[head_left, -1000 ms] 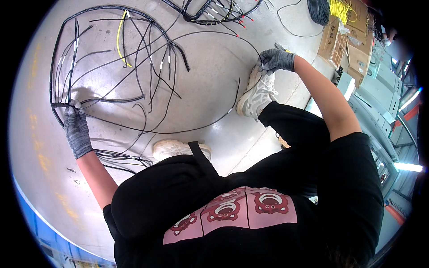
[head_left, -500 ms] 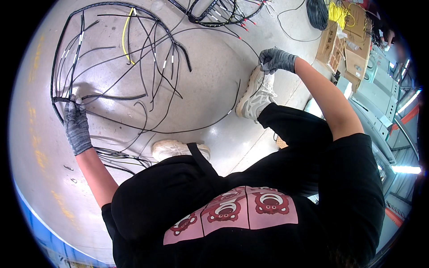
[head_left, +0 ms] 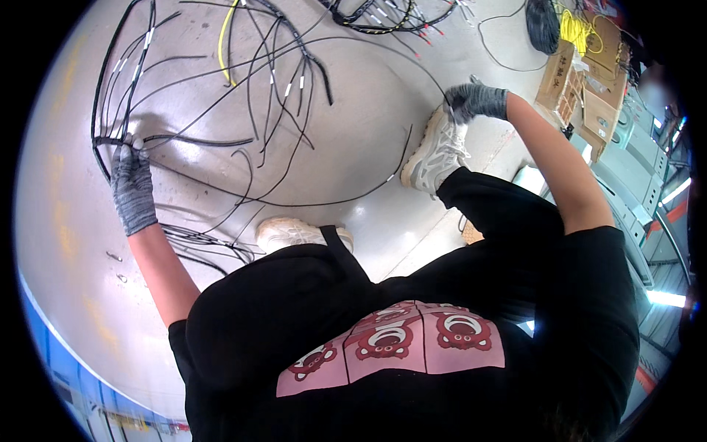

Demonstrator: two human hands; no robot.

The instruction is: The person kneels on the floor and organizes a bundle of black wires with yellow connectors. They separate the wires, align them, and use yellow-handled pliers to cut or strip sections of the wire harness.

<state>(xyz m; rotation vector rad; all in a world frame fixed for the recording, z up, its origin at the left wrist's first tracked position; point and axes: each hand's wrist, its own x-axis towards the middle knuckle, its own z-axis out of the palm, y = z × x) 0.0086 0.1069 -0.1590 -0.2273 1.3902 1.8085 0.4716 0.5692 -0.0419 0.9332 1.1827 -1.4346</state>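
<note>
A black wire harness (head_left: 110,140) with several thin branches and white labels lies on the floor at the left. My left hand (head_left: 133,184), in a grey knit glove, has its fingertips pinched on the harness where the branches meet its taped trunk. One long thin black wire (head_left: 346,37) arcs from the harness across to my right hand (head_left: 477,102). That hand, also gloved in grey, is closed around the wire above my right shoe (head_left: 436,151). The wire's end is hard to make out there. A yellow wire (head_left: 223,48) lies among the branches.
Another black wire bundle (head_left: 375,26) with red tips lies at the far side. Black cable (head_left: 542,26) and yellow cable (head_left: 578,31) coils stand by cardboard boxes (head_left: 560,81) at far right. More loose wires (head_left: 199,239) lie near my left shoe (head_left: 294,234).
The whole view has shifted, so the floor and harness appear higher and farther right. My right hand has moved slightly right with the wire. My left hand keeps its pinch on the harness.
</note>
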